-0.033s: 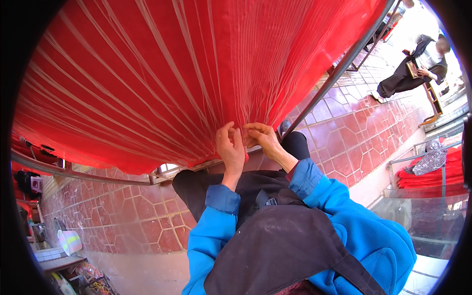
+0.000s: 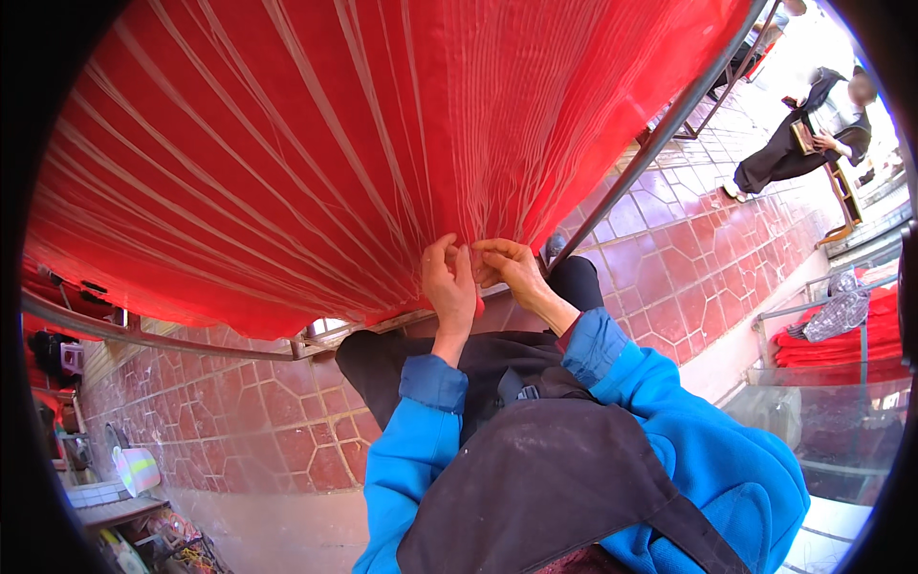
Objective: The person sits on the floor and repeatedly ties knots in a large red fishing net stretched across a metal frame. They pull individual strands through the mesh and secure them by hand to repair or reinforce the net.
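A large sheet of red cloth (image 2: pixel 287 172) spreads before me, with pale threads (image 2: pixel 335 124) fanning over it and drawing together near my fingers. My left hand (image 2: pixel 448 292) is at the cloth's near edge, its thumb and fingers closed in a pinch. Just beside it, my right hand (image 2: pixel 516 275) also pinches, knuckles bent, fingertips almost meeting those of the left. Threads run down to both sets of fingertips, though what lies exactly between them is too fine to make out.
A metal frame bar (image 2: pixel 660 139) borders the cloth at right, and a curved bar (image 2: pixel 191 344) runs below its left part. Red tiles (image 2: pixel 258 421) cover the floor. Another person (image 2: pixel 803 139) stands at far right. Folded red cloth (image 2: pixel 841 335) lies on a rack; a striped bucket (image 2: pixel 137 471) sits lower left.
My left hand's fingers have shifted very slightly. The right hand and the cloth look the same.
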The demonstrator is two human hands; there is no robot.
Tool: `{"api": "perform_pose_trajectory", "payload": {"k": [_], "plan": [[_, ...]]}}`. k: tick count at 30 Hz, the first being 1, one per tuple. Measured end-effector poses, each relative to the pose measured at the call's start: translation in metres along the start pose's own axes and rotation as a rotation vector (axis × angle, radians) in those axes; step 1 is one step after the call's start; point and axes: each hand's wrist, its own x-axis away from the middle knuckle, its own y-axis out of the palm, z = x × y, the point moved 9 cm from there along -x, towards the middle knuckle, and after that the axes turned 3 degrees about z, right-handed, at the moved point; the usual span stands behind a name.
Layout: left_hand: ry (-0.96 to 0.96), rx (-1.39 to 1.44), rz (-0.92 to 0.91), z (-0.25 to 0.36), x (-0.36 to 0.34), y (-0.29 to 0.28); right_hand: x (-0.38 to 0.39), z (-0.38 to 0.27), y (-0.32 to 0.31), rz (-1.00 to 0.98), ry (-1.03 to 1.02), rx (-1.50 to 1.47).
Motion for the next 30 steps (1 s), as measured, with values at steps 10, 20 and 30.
{"api": "perform_pose_trajectory", "payload": {"k": [10, 20, 30], "plan": [[-0.024, 0.070, -0.041, -0.005, -0.004, 0.018, 0.006, -0.014, -0.002, -0.016, -0.068, -0.038], [-0.087, 0.174, -0.105, -0.001, 0.012, 0.014, 0.015, -0.050, 0.009, 0.002, -0.433, 0.118], [-0.282, 0.603, -0.081, -0.018, 0.018, 0.007, 0.009, -0.037, 0.006, -0.050, -0.249, -0.107]]}}
